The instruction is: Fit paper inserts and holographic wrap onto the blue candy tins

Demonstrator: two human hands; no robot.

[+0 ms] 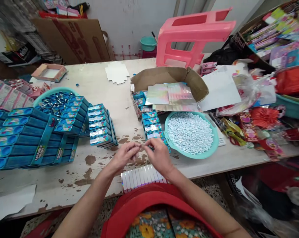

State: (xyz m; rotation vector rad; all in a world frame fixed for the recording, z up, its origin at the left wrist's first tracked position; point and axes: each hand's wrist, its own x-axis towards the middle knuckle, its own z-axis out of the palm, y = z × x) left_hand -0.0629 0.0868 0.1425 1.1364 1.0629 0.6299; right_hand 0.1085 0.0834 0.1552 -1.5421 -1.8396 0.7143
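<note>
My left hand [127, 154] and my right hand [158, 154] meet above the table, fingertips pinched together. Whatever sits between the fingertips is too small to make out. Below them, at the table's front edge, lies a row of shiny silver strips [142, 177]. A row of blue boxes [150, 121] stands just beyond my right hand, partly hidden by it. To the right is a turquoise basin [169, 140] filled with small pale-blue pieces [190, 132]. Left of my left hand stands another short row of blue boxes [99, 125].
Many blue boxes [18, 138] are stacked at the left, beside a basin of shiny blue caps [55, 102]. Behind, an open cardboard box [161, 74] holds holographic sheets [173, 96]. A pink stool [164, 43] stands at the back; wrappers [246, 129] crowd the right.
</note>
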